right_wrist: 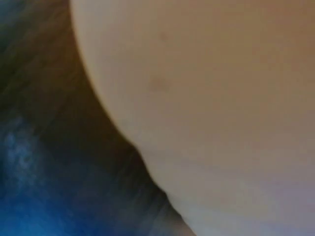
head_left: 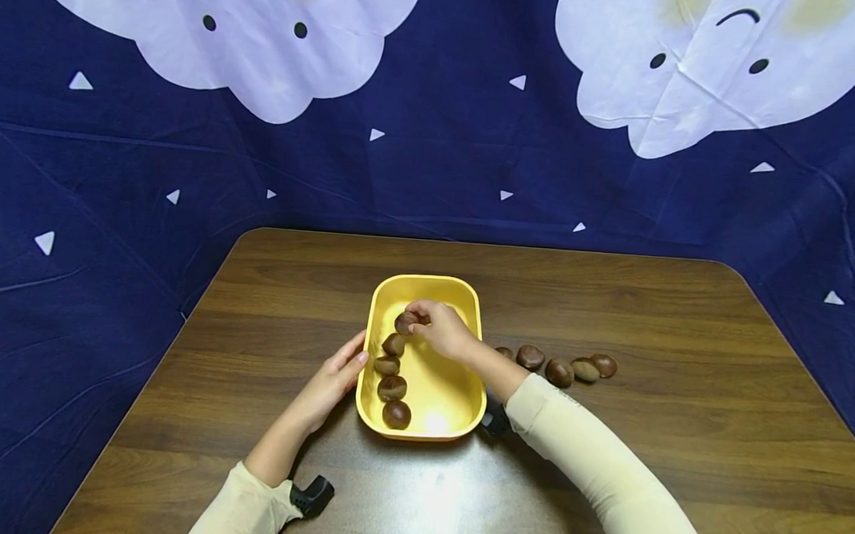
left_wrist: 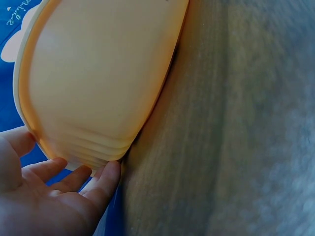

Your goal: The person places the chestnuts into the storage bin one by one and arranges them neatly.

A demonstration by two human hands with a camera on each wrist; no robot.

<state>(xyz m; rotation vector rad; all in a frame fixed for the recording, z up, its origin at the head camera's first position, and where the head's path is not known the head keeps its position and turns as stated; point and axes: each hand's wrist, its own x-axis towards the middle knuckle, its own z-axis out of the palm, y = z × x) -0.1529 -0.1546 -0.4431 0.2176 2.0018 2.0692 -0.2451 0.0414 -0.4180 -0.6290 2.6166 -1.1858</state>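
A yellow plastic box [head_left: 457,398] stands on the table, with several brown chestnuts [head_left: 396,415] lined up along its left inner side. My right hand [head_left: 444,329] reaches into the box and pinches a chestnut [head_left: 406,323] between thumb and fingers, at the far end of that line. Against the outside of the box's left wall rests my left hand [head_left: 332,385]. In the left wrist view, its loosely extended fingers [left_wrist: 106,182] touch the box wall [left_wrist: 98,73]. A blurred pale surface [right_wrist: 211,98] fills most of the right wrist view, and the right hand's fingers are not visible there.
Several more chestnuts [head_left: 559,372] lie in a row on the wooden table [head_left: 651,440] to the right of the box, partly behind the right forearm. Behind the table hangs a dark blue cloth [head_left: 446,179] with white clouds and triangles.
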